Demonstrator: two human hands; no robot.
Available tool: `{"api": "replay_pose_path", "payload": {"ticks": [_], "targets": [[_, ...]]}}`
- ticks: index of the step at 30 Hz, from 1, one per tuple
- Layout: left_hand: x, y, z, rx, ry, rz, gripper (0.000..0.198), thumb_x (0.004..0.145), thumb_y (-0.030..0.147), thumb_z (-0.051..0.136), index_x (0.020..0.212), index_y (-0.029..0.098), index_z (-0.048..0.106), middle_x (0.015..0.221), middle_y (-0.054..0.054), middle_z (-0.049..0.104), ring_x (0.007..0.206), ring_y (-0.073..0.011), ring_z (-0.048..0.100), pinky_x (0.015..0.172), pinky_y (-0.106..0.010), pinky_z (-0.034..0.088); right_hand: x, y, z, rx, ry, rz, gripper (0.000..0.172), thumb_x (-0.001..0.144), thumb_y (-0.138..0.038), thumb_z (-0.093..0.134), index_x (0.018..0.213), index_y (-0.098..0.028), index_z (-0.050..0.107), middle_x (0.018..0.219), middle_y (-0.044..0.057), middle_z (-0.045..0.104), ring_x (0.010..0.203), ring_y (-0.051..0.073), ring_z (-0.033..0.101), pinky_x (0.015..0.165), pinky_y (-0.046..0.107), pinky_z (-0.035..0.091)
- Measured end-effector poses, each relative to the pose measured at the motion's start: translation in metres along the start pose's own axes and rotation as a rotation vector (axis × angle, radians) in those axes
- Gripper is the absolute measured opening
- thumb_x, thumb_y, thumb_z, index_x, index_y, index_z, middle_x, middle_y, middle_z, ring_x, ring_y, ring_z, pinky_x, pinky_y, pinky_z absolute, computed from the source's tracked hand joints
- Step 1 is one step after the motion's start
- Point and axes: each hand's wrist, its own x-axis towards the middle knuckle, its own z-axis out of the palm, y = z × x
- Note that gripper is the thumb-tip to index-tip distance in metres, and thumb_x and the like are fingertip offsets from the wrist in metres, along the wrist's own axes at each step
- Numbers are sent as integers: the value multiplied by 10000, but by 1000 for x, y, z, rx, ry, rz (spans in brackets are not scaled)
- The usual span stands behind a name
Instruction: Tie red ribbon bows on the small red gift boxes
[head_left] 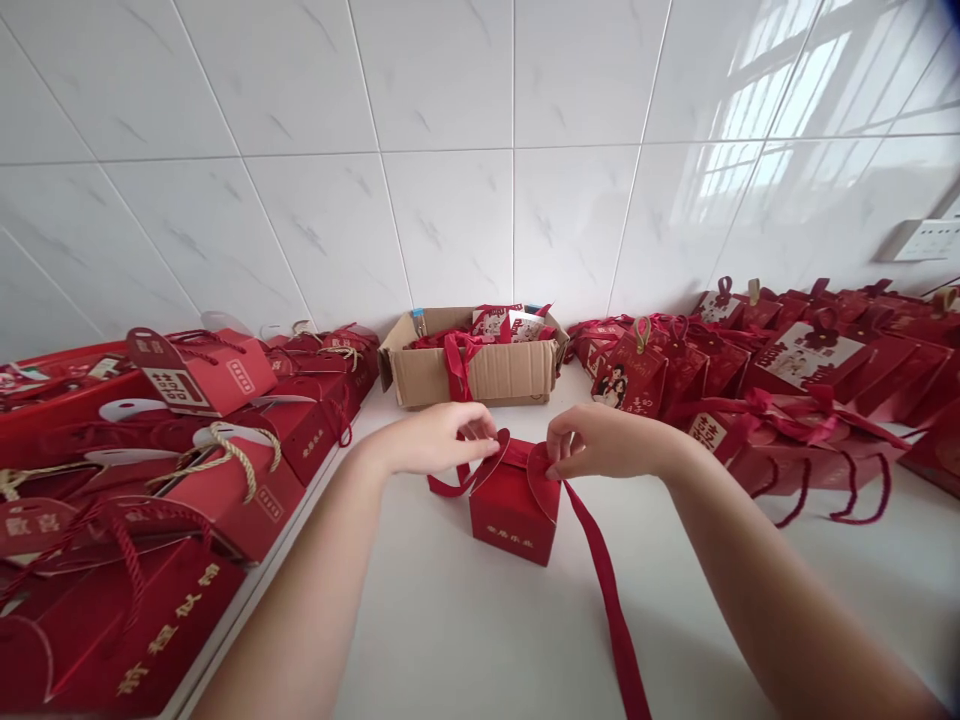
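A small red gift box (514,515) with gold lettering stands upright on the white table in front of me. My left hand (442,437) pinches the rounded flap on the box's left side between thumb and fingers. On the opposite side, my right hand (600,440) has its thumb and fingers closed on the right rounded flap. A red ribbon (604,560) passes through the top between the flaps. One end trails down the table to the right, and the other lies to the left, partly hidden behind my left hand.
Behind the box, a cardboard carton (480,375) holds ribbons and printed cards against the tiled wall. Stacked red gift boxes (225,480) with rope handles fill the left. Many more finished-looking boxes (817,360) stand on the right, including a bow-tied one (799,445).
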Motion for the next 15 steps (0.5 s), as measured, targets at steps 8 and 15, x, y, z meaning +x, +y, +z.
{"api": "replay_pose_path", "payload": {"ticks": [8, 15], "targets": [[5, 0, 6, 81, -92, 33, 193, 756, 389, 532, 722, 202, 567, 762, -9, 615, 610, -131, 508, 492, -223, 358, 3, 6, 1, 158, 0, -43, 79, 755, -239, 533, 781, -195, 593, 795, 28, 678, 691, 157, 586, 575, 249, 423], [-4, -6, -3, -36, -144, -13, 176, 721, 362, 567, 680, 200, 513, 663, -14, 627, 522, -133, 519, 445, -222, 337, 4, 10, 0, 301, -15, 5, 254, 779, -424, 577, 873, -190, 612, 596, -15, 549, 502, 107, 493, 462, 230, 337]]}}
